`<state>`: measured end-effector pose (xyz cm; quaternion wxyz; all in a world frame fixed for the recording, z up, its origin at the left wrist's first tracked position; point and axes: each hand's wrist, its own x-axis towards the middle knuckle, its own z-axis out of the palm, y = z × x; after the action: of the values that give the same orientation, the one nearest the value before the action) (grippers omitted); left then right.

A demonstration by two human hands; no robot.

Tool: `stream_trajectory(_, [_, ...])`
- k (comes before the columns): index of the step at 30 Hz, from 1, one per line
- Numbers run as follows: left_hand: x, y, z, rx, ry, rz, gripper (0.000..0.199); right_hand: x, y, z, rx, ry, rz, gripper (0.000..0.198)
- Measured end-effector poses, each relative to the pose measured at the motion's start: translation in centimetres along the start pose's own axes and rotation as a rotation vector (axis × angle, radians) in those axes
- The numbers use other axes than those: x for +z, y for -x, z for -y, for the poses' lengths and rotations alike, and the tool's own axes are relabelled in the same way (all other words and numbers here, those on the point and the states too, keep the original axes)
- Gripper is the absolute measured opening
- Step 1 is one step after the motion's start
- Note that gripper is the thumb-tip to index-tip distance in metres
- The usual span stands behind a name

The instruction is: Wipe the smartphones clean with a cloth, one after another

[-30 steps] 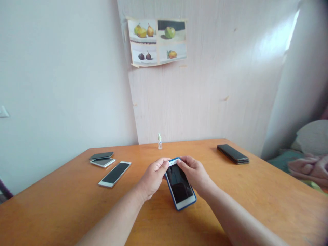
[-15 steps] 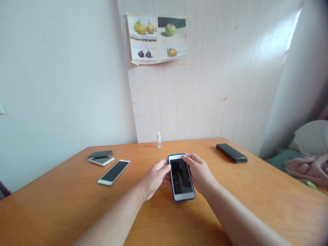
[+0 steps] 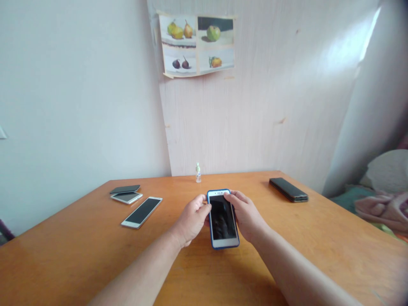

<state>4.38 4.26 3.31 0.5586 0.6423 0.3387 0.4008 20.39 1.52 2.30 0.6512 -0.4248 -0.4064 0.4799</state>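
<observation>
A white smartphone [image 3: 223, 219] in a blue case is held between my two hands above the table, its dark screen facing up toward me. My left hand [image 3: 193, 219] grips its left edge near the top, thumb on the rim and fingers partly hidden behind. On the opposite side, my right hand [image 3: 247, 212] is closed around the upper right edge, with the thumb over the top of the screen. Beyond the phone stands a small clear pump bottle [image 3: 198, 174] with a pale green top.
The wooden table [image 3: 79, 250] bears a white phone [image 3: 142, 212] at the left. Behind it another white phone [image 3: 126, 197] lies partly under a dark flat phone [image 3: 125, 189]. At the right back rests a black stack [image 3: 288, 190] of flat, phone-like items. A wall edges the table's far side.
The phone has shifted slightly left and turned a little more upright in my hands. Both hands keep their hold on it.
</observation>
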Motion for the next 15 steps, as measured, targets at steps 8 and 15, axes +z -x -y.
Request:
stream_trajectory(8, [-2.7, -1.2, -0.1, 0.023, 0.034, -0.241, 0.026, 0.2, 0.4, -0.4, 0.217, 0.208, 0.236, 0.028])
stream_trajectory(15, [-3.4, -1.6, 0.0, 0.014, 0.07, -0.294, 0.023, 0.4, 0.8, -0.7, 0.204, 0.233, 0.329, 0.017])
